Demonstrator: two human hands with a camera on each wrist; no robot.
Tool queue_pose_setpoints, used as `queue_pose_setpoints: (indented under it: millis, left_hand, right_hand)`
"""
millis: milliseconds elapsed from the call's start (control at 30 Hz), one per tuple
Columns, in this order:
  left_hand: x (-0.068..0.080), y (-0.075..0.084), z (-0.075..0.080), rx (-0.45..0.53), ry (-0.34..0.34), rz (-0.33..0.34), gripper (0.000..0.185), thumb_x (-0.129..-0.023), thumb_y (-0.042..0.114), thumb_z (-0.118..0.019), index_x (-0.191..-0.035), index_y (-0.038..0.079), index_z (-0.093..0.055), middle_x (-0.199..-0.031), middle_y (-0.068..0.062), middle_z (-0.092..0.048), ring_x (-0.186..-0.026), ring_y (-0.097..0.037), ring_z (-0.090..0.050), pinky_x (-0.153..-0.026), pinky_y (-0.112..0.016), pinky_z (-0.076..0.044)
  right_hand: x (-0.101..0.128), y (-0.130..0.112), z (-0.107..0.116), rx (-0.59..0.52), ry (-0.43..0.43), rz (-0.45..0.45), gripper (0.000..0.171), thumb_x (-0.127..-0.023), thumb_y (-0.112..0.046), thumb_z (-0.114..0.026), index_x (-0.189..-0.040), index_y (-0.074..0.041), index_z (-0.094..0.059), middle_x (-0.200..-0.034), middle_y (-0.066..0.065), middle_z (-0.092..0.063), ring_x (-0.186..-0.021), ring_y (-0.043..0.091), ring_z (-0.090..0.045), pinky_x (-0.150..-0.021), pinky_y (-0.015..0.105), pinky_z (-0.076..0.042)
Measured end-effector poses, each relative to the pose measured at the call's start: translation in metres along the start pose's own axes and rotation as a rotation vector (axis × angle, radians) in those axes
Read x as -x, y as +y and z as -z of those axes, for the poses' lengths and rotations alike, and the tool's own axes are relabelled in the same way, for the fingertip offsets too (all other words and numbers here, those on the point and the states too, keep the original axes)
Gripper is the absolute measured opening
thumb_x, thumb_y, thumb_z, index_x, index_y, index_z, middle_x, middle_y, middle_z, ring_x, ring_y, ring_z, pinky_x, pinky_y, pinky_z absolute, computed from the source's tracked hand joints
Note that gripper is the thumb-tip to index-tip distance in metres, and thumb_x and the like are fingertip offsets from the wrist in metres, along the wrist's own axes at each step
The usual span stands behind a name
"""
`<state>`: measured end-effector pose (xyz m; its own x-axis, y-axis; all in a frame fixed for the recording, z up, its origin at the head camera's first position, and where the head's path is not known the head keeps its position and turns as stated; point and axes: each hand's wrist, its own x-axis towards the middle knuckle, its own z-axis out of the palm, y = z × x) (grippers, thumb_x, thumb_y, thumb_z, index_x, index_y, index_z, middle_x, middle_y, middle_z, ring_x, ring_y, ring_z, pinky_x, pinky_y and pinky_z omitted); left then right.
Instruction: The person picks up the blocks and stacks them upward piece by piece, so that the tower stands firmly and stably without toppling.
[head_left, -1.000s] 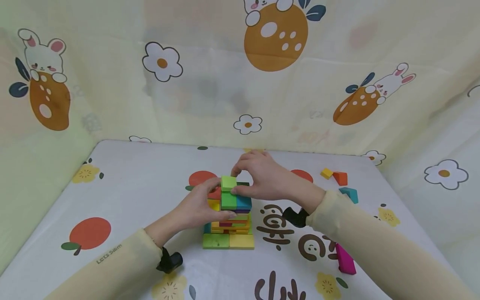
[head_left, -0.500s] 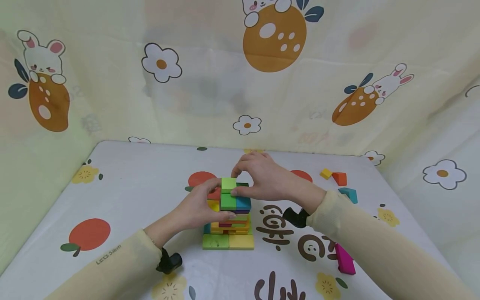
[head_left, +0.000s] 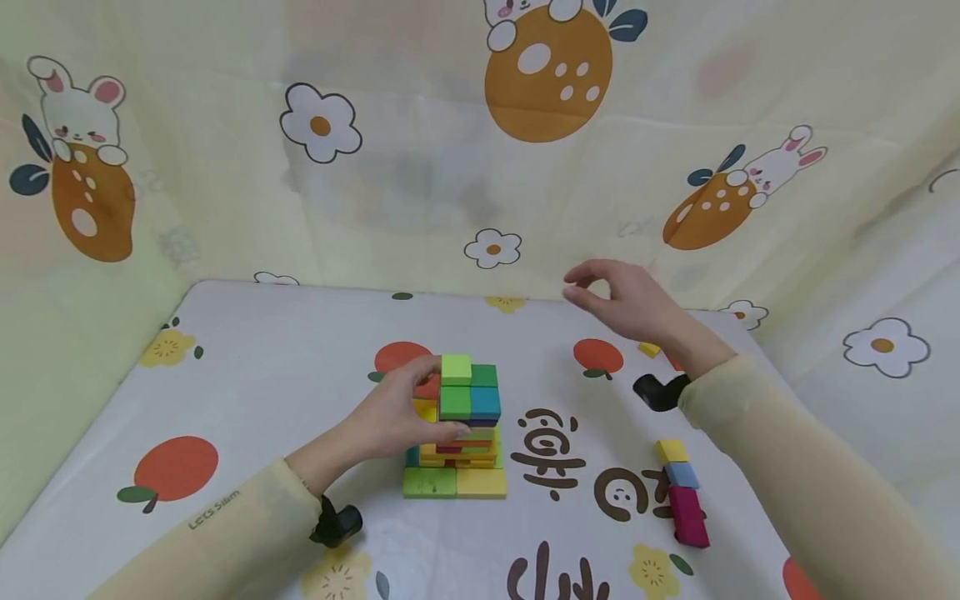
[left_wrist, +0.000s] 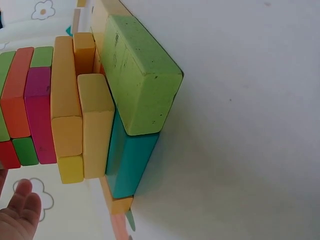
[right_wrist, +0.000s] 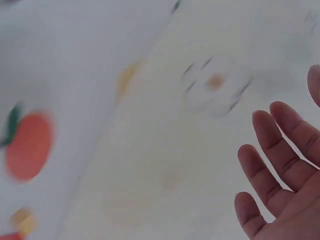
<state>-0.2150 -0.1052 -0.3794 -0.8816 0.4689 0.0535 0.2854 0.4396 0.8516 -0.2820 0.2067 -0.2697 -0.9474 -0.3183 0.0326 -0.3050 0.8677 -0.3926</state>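
A tower of coloured toy blocks (head_left: 454, 403) stands on the table, with a light green cube (head_left: 456, 369) at its top left. My left hand (head_left: 386, 410) holds the tower from the left, thumb across its front and index finger at its upper side. In the left wrist view, some fingers (left_wrist: 22, 207) of that hand lie beside the stacked layers, while a green block (left_wrist: 145, 75) and a teal block (left_wrist: 131, 155) form part of the base. My right hand (head_left: 630, 302) is in the air right of the tower, fingers loosely bent and holding nothing.
On the right, a yellow block (head_left: 671, 451), a blue block (head_left: 683, 475) and a magenta block (head_left: 688, 517) lie in a row. Farther back, a small yellow block (head_left: 648, 349) and an orange one (head_left: 672, 362) are partly hidden by my right arm.
My right hand has left the top of the tower and moved right and upward, uncovering the dark green block beside the light green cube. The left hand keeps its place.
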Motion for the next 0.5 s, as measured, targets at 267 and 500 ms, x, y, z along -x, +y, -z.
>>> queue_pose_setpoints:
  millis: [267, 500]
  left_hand:
    - [0.000, -0.002, -0.001, -0.006, 0.001, 0.013, 0.068, -0.079, 0.033, -0.089, -0.136, 0.012, -0.057, -0.128, -0.003, -0.064, -0.131, -0.035, -0.054, -0.111, -0.057, -0.047]
    - [0.000, -0.001, -0.001, 0.004, 0.004, 0.017, 0.068, -0.079, 0.033, -0.089, -0.136, 0.014, -0.057, -0.128, -0.001, -0.064, -0.132, -0.033, -0.054, -0.112, -0.057, -0.046]
  right_hand:
    - [0.012, 0.099, -0.004, -0.027, -0.045, -0.277, 0.056, -0.104, -0.039, -0.057, -0.143, 0.000, -0.050, -0.136, 0.027, -0.055, -0.127, 0.045, -0.047, -0.102, 0.058, -0.051]
    - [0.031, 0.146, -0.009, -0.052, -0.067, -0.392, 0.066, -0.103, -0.050, -0.056, -0.144, 0.001, -0.046, -0.140, 0.030, -0.050, -0.126, 0.046, -0.047, -0.102, 0.057, -0.052]
